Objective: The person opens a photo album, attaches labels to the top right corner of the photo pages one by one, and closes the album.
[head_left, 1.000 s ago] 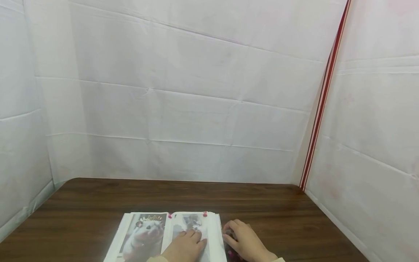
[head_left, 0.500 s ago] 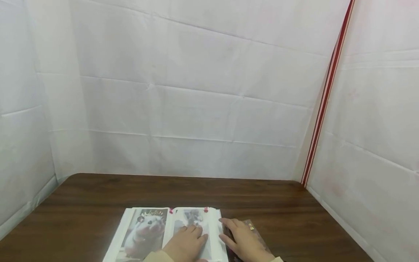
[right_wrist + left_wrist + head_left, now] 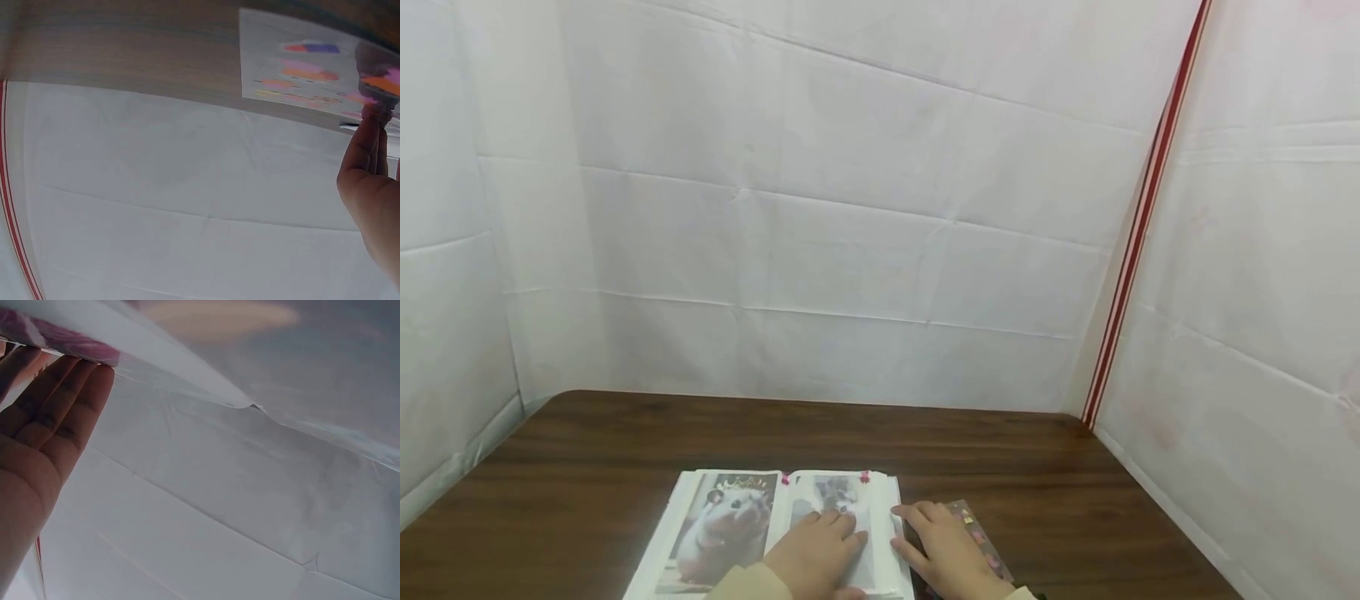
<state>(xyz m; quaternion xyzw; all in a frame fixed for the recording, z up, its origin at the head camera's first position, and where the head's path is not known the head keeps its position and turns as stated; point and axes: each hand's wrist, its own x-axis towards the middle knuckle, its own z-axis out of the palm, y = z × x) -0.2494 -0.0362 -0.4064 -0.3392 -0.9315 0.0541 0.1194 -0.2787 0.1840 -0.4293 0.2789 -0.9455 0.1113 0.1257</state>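
Note:
An open photo album (image 3: 883, 533) lies near the table's front. Its left page shows a photo of a white hamster-like animal (image 3: 726, 533) with a drawn crown; a greyish animal photo (image 3: 831, 493) fills the right page. My left hand (image 3: 816, 552) rests on that right photo with fingers extended, covering part of it. Beside the album's right edge is my right hand (image 3: 946, 550), its fingertips at the page border and its fingers slightly bent. Partly beneath it lies a clear sheet of colourful stickers (image 3: 983, 540). In the right wrist view, the sticker sheet (image 3: 294, 69) appears beside the fingers.
The dark wooden table (image 3: 820, 432) extends behind and to both sides of the album. White cloth (image 3: 835, 250) encloses it at the back and sides, with a red-striped edge (image 3: 1131, 242) at the right corner. Small pink markers (image 3: 864, 477) sit at the album's top.
My right hand has shifted slightly left onto the album's edge and its fingers have straightened somewhat. More of the sticker sheet shows. My left hand stays on the page.

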